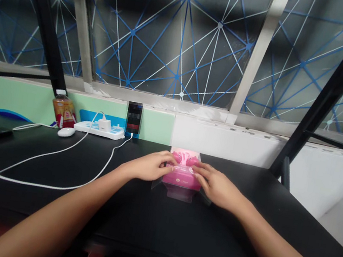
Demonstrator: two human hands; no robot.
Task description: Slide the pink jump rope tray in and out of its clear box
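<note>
My left hand [148,165] and right hand [219,188] are closed around a pink box [181,178]. The box sits right between my hands, on the black table [44,208].

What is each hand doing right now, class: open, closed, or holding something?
Left hand: closed on the pink box, fingers over its top.
Right hand: closed on the same box, fingers over its top.
</note>
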